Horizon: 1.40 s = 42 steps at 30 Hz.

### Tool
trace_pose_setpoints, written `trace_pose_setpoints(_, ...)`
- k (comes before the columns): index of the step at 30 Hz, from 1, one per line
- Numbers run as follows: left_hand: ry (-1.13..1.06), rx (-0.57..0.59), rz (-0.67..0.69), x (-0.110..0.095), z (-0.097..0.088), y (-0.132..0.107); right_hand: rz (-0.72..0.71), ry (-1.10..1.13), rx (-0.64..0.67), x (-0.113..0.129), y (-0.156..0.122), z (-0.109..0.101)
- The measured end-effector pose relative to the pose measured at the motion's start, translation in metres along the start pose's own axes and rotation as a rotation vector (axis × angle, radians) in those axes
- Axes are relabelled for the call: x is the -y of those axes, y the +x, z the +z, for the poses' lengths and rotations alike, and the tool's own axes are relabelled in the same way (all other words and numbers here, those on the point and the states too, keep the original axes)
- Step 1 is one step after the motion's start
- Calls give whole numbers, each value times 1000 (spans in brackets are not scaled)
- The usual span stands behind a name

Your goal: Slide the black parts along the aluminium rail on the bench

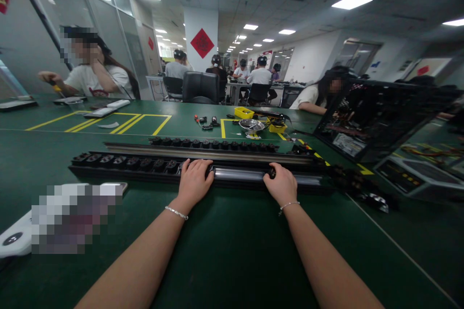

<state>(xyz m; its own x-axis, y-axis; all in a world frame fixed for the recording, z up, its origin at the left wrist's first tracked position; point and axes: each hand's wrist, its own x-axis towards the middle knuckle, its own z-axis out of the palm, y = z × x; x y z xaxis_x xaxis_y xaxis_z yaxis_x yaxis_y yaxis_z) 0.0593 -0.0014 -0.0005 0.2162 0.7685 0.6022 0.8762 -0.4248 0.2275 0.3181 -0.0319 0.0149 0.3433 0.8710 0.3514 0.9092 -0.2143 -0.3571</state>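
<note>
A long black rail (125, 172) lies across the green table, with a row of small black round parts (119, 161) along its left half. The right half shows a bare, shiny channel (237, 174). My left hand (195, 181) is closed over the right end of the row, its fingers curled around a black round part (208, 170). Further right, my right hand (282, 184) grips another small black round part (271, 172) at the channel, between thumb and fingers. Behind it lies a second rail (217, 154), and beyond that another row of black parts (213, 144).
A metal bowl (251, 126) and yellow bins (244, 113) stand further back. At right are an open computer case (373, 116), a grey box (416, 178) and dark cables (350, 181). A white handled object (21, 231) lies at left. People sit across the table.
</note>
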Motion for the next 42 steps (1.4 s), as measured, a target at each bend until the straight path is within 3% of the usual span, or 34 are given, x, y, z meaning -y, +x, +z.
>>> trace_pose_setpoints(29, -1, 7, -1, 0, -1, -1, 47, 79, 49, -9, 4, -3)
trace_pose_setpoints(42, 12, 6, 3, 1, 1, 0, 35, 5, 25, -12, 4, -2)
